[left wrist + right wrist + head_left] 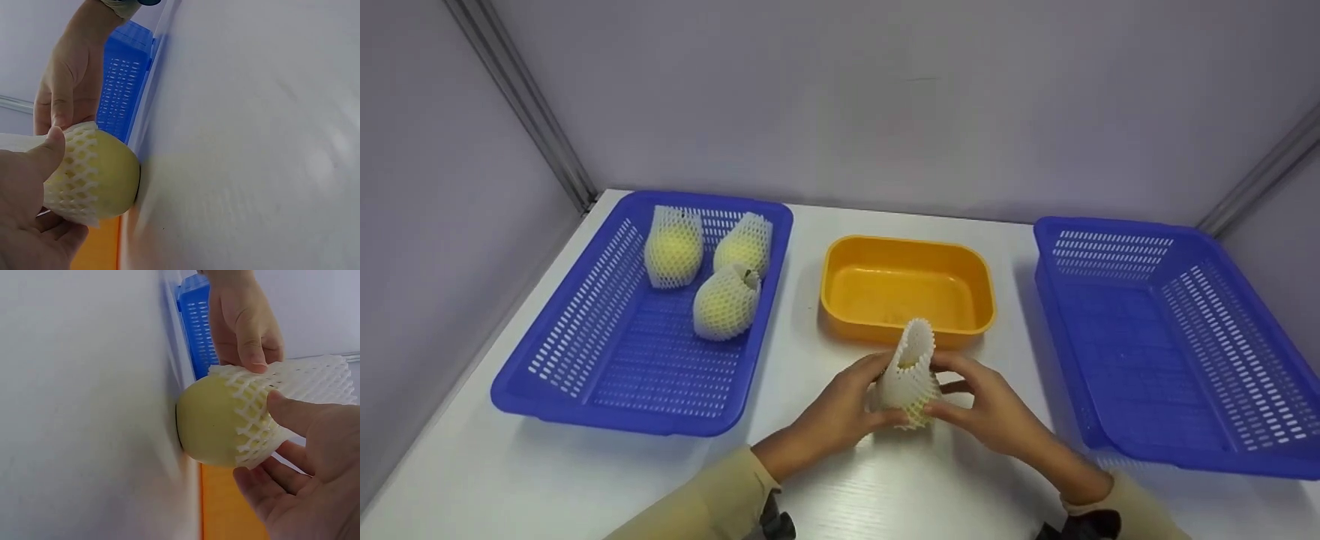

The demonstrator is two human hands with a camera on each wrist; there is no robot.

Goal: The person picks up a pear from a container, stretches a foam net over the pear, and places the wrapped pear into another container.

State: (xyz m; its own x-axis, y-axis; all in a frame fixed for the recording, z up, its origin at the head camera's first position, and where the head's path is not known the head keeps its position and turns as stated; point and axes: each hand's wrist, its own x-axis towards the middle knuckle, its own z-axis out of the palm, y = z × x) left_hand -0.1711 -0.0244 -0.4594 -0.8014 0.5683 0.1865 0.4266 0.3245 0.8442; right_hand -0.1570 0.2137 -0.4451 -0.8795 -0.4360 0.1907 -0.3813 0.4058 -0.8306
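A pale yellow-green round fruit (pixel 205 422) stands on the white table, with a white foam net sleeve (pixel 911 379) around its upper part. The sleeve's open end sticks up above the fruit, while the fruit's lower part is bare in both wrist views. My left hand (pixel 847 405) holds the sleeved fruit from the left, thumb on the netting. From the right, my right hand (pixel 986 405) pinches the net with thumb and fingers. Some fingertips behind the fruit are hidden in the head view.
Several similar fruits in foam nets, one of them this netted fruit (pixel 727 301), lie in a blue basket (pixel 660 427) at left. An orange tub (pixel 907 330) stands just behind my hands. Another blue basket (pixel 1140 345) is at right, with walls behind.
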